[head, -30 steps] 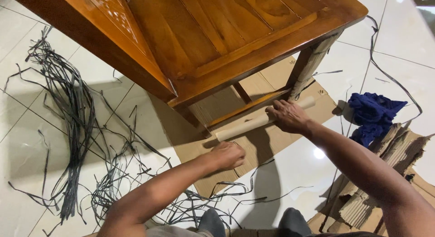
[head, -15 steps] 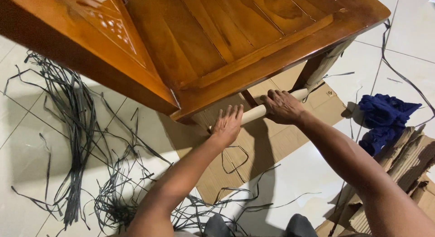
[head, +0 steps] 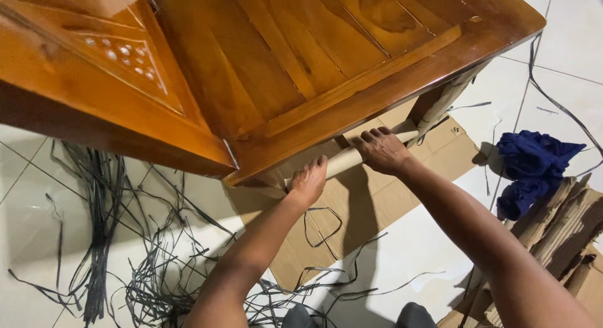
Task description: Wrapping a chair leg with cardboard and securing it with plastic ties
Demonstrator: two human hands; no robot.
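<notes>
Head view, looking down past a glossy brown wooden chair [head: 301, 58], seat panel filling the top of the frame. Under the seat's front edge, a pale paper-wrapped round rail [head: 352, 156], running slantwise from lower left to upper right toward a chair leg partly wrapped in paper [head: 440, 102]. Left hand [head: 308, 182] laid on the rail's lower end, fingers stretched almost flat and reaching up under the seat edge; no closed grip to be seen. Right hand [head: 382, 151] just beside it, higher along the rail, fingers curled over the top and wrapped around it. Beneath both, a flat sheet of brown cardboard [head: 352, 209] on a white tiled floor [head: 414, 240]. Left, a loose tangle of black plastic straps [head: 107, 240]. Right, a crumpled blue cloth [head: 534, 165], next to torn corrugated cardboard pieces [head: 559, 234].
</notes>
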